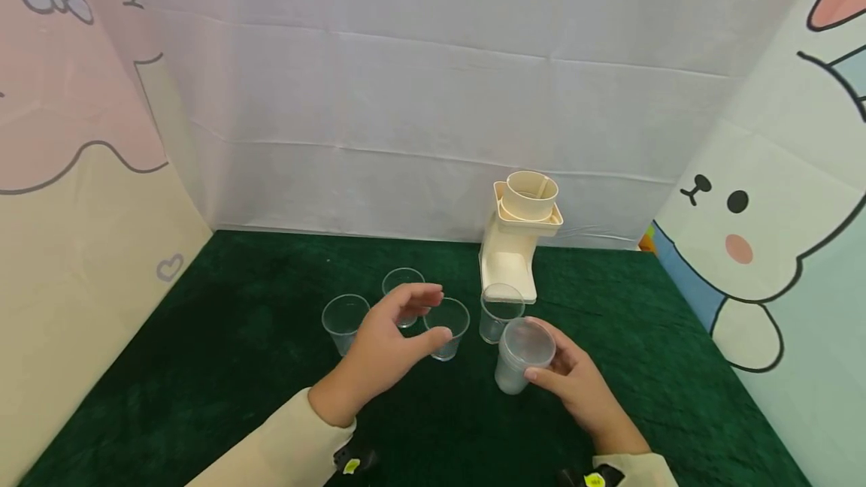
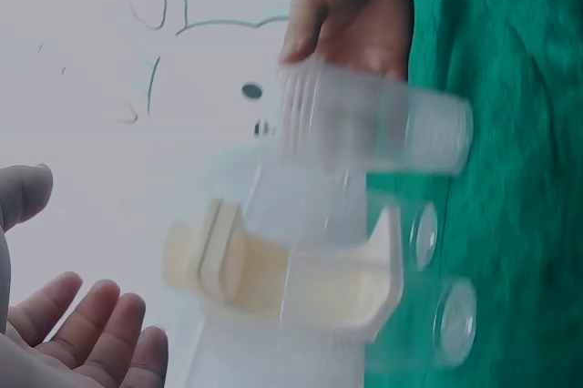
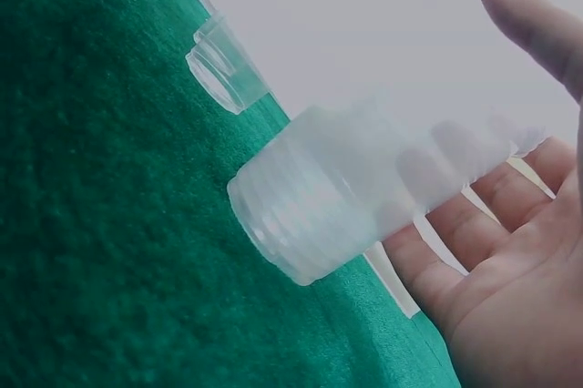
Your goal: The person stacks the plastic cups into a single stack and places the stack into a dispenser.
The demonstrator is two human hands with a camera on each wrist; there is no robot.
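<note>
My right hand (image 1: 571, 378) holds a stack of clear plastic cups (image 1: 519, 367), upright and nested. Its fingers go around the far side and the thumb is at the near side; the right wrist view shows the stacked cups (image 3: 310, 197) against the fingers (image 3: 501, 206). With thumb and fingers spread, my left hand (image 1: 382, 344) hovers over the single cups and holds nothing. A cup (image 1: 343, 314) stands left of it, another (image 1: 402, 276) is partly hidden behind it, and a third (image 1: 446, 322) is by its thumb. One more cup (image 1: 502, 310) stands just behind the stack.
A cream-coloured stand (image 1: 510, 246) with a round holder (image 1: 532, 195) on top stands at the back, right of centre. Dark green cloth (image 1: 203, 367) covers the table. White curtain (image 1: 406, 96) and printed cartoon fabric (image 1: 798, 194) enclose the back and sides.
</note>
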